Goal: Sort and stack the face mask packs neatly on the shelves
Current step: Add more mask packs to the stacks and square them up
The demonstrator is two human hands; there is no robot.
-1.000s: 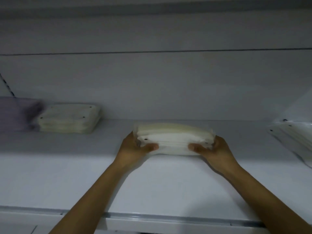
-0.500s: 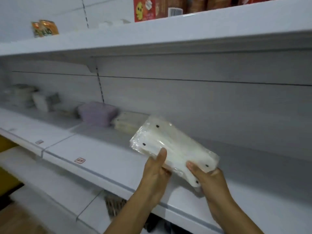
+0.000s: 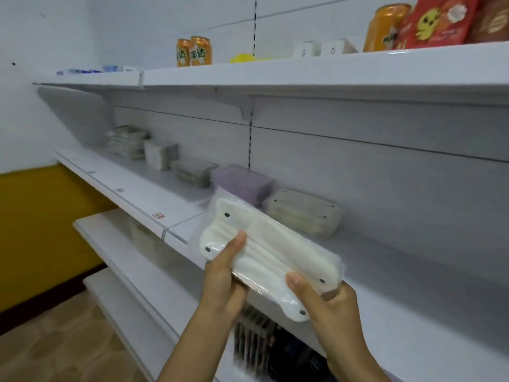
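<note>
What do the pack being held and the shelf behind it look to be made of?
The held mask pack: clear glossy plastic film, by its glare and wrinkles, over white pleated masks, probably soft nonwoven fabric. The shelf: smooth white board with a thin edge, likely painted metal, though the picture cannot confirm it.

A shop: white retail shelving (image 3: 316, 71) with price tags (image 3: 158, 215), drink cans (image 3: 194, 51), snack packets (image 3: 438, 20).

Ran along the wall as white shelves (image 3: 143, 194). On the middle level carried, in a row toward the corner, a cream mask pack (image 3: 303, 213), a purple pack (image 3: 242, 181), a grey pack (image 3: 192, 170) and blurred stacks (image 3: 129, 142). Held orange cans (image 3: 194, 52), small white boxes (image 3: 319, 49) and red bags (image 3: 438, 20) on the top level (image 3: 275, 71).
</note>
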